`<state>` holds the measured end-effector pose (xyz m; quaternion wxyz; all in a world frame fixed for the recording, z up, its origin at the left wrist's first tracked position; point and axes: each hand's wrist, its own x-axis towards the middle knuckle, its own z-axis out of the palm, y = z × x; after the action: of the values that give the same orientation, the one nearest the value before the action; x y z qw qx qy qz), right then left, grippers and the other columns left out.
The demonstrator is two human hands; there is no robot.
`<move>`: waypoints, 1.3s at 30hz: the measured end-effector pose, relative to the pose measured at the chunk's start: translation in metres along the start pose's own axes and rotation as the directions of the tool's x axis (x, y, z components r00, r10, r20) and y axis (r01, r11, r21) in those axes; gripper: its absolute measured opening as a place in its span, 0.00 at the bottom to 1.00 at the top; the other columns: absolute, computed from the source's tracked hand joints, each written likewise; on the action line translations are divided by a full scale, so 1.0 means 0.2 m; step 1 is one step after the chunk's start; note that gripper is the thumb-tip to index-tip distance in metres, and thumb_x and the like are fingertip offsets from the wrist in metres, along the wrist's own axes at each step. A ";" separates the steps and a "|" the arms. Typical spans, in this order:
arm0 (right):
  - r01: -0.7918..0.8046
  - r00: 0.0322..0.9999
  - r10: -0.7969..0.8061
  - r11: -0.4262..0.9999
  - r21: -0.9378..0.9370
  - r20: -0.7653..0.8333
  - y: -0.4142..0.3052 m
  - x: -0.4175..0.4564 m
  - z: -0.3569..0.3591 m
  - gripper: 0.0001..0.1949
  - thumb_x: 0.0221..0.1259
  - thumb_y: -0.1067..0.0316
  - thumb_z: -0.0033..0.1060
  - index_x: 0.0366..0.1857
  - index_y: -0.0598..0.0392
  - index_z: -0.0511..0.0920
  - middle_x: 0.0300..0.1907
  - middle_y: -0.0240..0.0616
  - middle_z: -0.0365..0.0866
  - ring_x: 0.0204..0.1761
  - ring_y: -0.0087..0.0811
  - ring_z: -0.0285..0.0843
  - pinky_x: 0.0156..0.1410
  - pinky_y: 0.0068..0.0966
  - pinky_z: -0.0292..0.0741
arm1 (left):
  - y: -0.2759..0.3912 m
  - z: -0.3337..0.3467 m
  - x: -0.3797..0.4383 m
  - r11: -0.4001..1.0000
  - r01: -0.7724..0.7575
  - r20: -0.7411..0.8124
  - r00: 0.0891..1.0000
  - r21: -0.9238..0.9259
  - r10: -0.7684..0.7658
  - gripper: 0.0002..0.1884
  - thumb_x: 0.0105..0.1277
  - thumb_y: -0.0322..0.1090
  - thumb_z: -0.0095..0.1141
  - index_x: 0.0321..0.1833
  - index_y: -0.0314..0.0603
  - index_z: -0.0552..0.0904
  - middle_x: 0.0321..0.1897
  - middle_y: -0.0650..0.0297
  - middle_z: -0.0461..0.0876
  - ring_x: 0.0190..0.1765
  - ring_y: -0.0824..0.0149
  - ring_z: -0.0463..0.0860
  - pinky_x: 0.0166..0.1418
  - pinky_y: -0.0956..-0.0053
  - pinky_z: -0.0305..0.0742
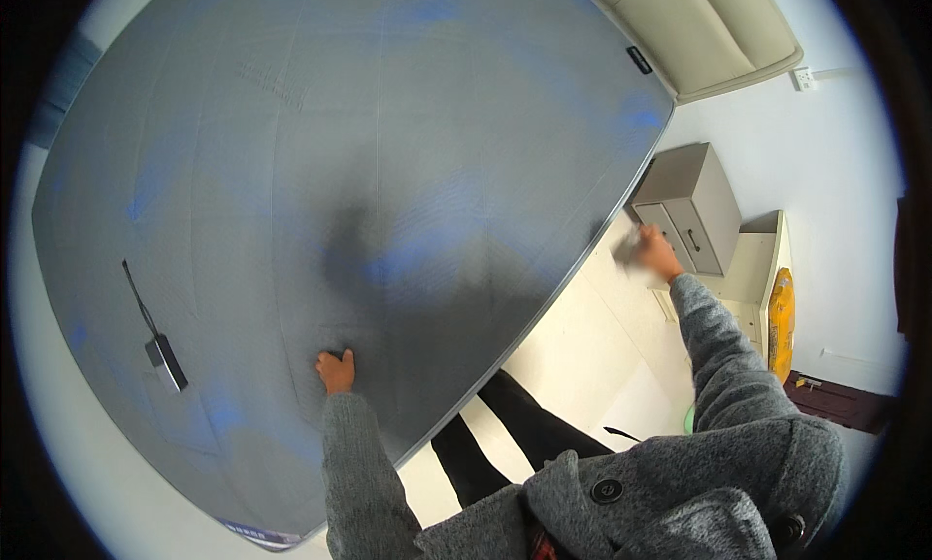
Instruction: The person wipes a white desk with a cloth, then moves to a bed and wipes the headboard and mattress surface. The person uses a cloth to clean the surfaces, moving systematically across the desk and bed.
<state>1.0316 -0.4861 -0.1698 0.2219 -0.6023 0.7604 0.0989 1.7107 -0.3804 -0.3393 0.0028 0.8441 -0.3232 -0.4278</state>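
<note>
My left hand rests on the grey fabric surface of a mattress, its fingers curled and the thumb apart. Whether it pinches the fabric cannot be told. Out past the mattress edge, my right hand is raised over the floor in front of a small cabinet. Its fingers look closed on a small grey thing, too blurred to name. To the left of my left hand, a slim black and silver object with a black strap lies on the mattress.
An upholstered beige headboard stands at the upper right. Beside the bed are a grey two-drawer nightstand and a cream shelf unit with a yellow package. A wall socket sits nearby. Pale floor shows beside my legs.
</note>
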 end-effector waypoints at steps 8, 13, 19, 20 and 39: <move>0.542 0.839 -0.383 0.657 0.524 -0.386 -1.69 0.31 0.17 0.20 0.59 0.62 0.69 0.51 0.51 0.69 0.48 0.45 0.78 0.50 0.41 0.80 0.53 0.36 0.77 | 0.06 -0.01 0.02 0.994 0.082 0.035 0.996 0.073 -0.085 0.40 0.62 0.49 0.65 0.64 0.22 0.63 0.63 0.33 0.65 0.64 0.33 0.69 0.67 0.43 0.67; 0.875 0.476 -0.808 0.395 0.280 -0.347 -2.64 0.19 0.65 0.17 0.56 0.64 0.68 0.47 0.49 0.71 0.42 0.41 0.74 0.42 0.42 0.79 0.43 0.38 0.79 | 0.05 -0.04 0.02 0.993 0.108 0.064 0.992 0.051 -0.111 0.39 0.63 0.47 0.65 0.64 0.21 0.62 0.63 0.34 0.64 0.65 0.33 0.68 0.67 0.42 0.68; 0.934 0.195 -0.949 0.257 -0.250 -0.249 -2.85 0.48 0.79 0.08 0.58 0.65 0.61 0.42 0.48 0.79 0.42 0.38 0.76 0.42 0.38 0.79 0.41 0.37 0.80 | 0.04 -0.07 0.01 0.991 0.133 0.097 0.986 0.028 -0.135 0.38 0.65 0.45 0.65 0.65 0.21 0.61 0.65 0.34 0.61 0.67 0.33 0.66 0.68 0.43 0.67; 0.883 0.341 -0.892 0.413 -0.224 -0.298 -2.73 0.67 0.77 0.07 0.59 0.65 0.61 0.40 0.49 0.80 0.42 0.39 0.76 0.42 0.38 0.79 0.41 0.36 0.80 | 0.08 -0.05 0.02 0.995 0.102 0.114 0.988 0.012 -0.102 0.38 0.65 0.46 0.64 0.66 0.22 0.61 0.65 0.34 0.61 0.67 0.34 0.65 0.68 0.42 0.67; -0.439 0.620 0.782 0.415 0.797 -0.065 0.38 0.11 0.32 0.13 0.72 0.65 0.45 0.51 0.59 0.78 0.35 0.44 0.83 0.34 0.35 0.82 0.36 0.31 0.79 | -0.02 -0.11 0.06 0.992 0.085 0.012 0.996 0.098 -0.086 0.39 0.66 0.48 0.63 0.67 0.21 0.62 0.66 0.34 0.62 0.64 0.36 0.70 0.65 0.43 0.71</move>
<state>0.9684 -0.4597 -0.2450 0.2096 -0.1384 0.9311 -0.2645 1.7330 -0.3894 -0.3350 -0.0593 0.8528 -0.3073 -0.4181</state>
